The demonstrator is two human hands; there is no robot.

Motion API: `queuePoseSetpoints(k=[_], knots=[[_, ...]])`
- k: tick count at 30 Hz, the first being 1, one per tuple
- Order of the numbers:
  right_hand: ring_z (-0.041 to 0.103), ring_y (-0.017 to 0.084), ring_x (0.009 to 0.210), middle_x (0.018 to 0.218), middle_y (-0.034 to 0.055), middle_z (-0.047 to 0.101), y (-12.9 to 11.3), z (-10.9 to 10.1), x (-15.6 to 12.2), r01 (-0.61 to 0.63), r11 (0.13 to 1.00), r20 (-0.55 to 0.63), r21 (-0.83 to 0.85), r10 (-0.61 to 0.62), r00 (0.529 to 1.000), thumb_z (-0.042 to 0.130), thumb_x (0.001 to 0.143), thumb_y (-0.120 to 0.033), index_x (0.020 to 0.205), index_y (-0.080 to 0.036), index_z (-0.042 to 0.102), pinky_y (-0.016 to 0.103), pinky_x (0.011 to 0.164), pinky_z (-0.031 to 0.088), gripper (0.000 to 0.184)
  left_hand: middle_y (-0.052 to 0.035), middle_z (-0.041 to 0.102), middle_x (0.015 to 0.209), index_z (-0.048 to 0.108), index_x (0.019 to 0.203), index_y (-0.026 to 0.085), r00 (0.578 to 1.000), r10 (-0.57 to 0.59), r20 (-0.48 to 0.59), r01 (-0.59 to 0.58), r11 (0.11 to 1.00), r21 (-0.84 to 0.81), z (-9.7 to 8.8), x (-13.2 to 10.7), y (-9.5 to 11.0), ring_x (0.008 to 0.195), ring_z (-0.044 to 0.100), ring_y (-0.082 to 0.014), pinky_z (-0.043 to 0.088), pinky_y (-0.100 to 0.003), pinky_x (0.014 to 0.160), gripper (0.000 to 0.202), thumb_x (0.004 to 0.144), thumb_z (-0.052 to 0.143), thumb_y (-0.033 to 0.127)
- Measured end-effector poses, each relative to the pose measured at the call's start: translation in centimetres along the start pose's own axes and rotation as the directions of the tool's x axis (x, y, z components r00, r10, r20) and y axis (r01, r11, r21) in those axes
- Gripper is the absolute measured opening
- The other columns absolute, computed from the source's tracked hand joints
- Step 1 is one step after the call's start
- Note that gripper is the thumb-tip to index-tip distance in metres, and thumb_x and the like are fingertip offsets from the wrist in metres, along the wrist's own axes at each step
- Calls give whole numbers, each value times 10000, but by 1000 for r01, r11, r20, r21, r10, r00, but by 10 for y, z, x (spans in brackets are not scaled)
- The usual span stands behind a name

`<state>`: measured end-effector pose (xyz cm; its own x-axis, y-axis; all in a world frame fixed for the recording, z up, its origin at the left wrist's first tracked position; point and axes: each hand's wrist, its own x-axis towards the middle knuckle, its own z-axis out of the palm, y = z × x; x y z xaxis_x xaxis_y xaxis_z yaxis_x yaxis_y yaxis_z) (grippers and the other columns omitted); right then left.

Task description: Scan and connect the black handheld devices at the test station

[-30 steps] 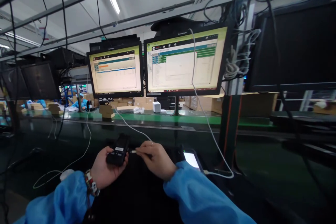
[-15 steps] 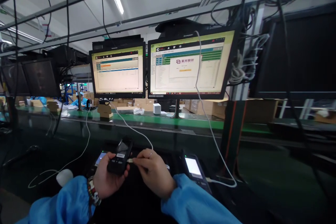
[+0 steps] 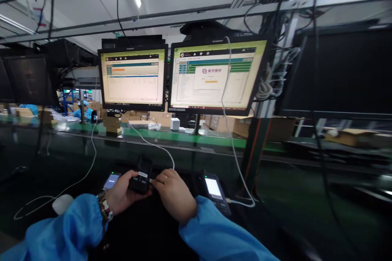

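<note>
My left hand [image 3: 124, 195] is closed around a black handheld terminal [image 3: 141, 177] with a dark screen and a white label. At the terminal's right side, my right hand [image 3: 173, 191] pinches the plug end of a white cable [image 3: 159, 145]; whether the plug sits fully in the port is hidden by my fingers. A second handheld terminal [image 3: 214, 189], its screen lit white, lies to the right with another white cable [image 3: 241, 203] running into its side. Partly behind my left hand lies a third terminal [image 3: 111, 180] with a lit bluish screen.
Two lit monitors [image 3: 132, 77] [image 3: 211, 77] hang above the bench. A white mouse [image 3: 62, 204] lies left of my left sleeve. Cardboard boxes [image 3: 112, 125] and a white cube [image 3: 175, 124] stand on the green ledge [image 3: 147, 136]. A person in blue [image 3: 84, 111] sits farther back.
The view has turned slightly to the right. My right hand has come closer to the terminal's side, and less of the plug shows between them.
</note>
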<state>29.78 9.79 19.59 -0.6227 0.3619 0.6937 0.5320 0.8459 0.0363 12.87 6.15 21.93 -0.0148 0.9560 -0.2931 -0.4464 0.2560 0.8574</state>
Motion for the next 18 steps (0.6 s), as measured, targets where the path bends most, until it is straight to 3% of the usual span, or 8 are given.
queuePoseSetpoints(k=[3,5,10,11,13,15,16,18], knots=[[542,290,1061,1004,105,682,11,-32,-14,-194,975,173,-104,210,962,578,821,-58,965,-197,713,487,979,373,242,-105,710,765,590,826,85,996,89,-15,-86,986,142,-3,21,10,733,701,-215,574,-339,741,97,855,500,108],[575,287,1035,1026,107,687,26,-61,-44,-369,909,265,-195,411,872,534,799,-18,973,-196,715,495,995,371,308,-95,706,782,581,839,98,994,106,0,-103,970,219,-6,36,15,749,697,-210,565,-327,725,60,854,523,102],[624,299,1020,1071,192,669,68,-113,-156,-769,469,220,-433,883,415,428,862,-63,1137,-83,655,425,931,461,357,-153,668,1107,592,984,110,974,225,36,-219,874,434,-4,52,13,1155,579,-279,488,-374,927,188,798,571,98],[604,287,1073,1137,195,644,74,-114,-171,-794,469,196,-387,883,426,433,874,-89,1172,-76,635,406,971,445,360,-173,603,1246,593,1003,117,954,299,15,-268,830,489,1,50,10,1289,464,-303,406,-419,1040,234,769,593,101],[556,246,1157,1251,172,585,83,-108,-184,-786,574,161,-227,819,551,421,905,-147,1200,-100,618,369,1032,410,358,-172,380,1479,596,1048,134,863,504,15,-416,694,588,15,41,4,1441,198,-299,177,-435,1178,345,707,637,105],[528,219,1181,1286,151,557,89,-94,-177,-716,689,150,-110,724,674,411,915,-161,1197,-121,621,355,1049,394,354,-139,293,1531,612,1071,154,781,606,149,-555,566,609,32,28,-4,1459,135,-271,60,-372,1201,426,652,666,99],[526,225,1171,1271,154,562,92,-87,-168,-683,722,173,-106,690,703,432,899,-144,1188,-117,626,366,1041,397,350,-131,339,1507,627,1061,166,788,567,242,-581,554,596,41,21,-9,1443,192,-270,64,-352,1200,442,628,683,97],[534,249,1123,1203,160,594,100,-73,-149,-636,754,258,-166,656,710,494,825,-72,1126,-105,662,393,1010,405,346,-120,503,1378,648,1007,190,885,318,340,-465,639,613,56,7,-18,1375,337,-294,134,-372,1188,429,591,720,108]])
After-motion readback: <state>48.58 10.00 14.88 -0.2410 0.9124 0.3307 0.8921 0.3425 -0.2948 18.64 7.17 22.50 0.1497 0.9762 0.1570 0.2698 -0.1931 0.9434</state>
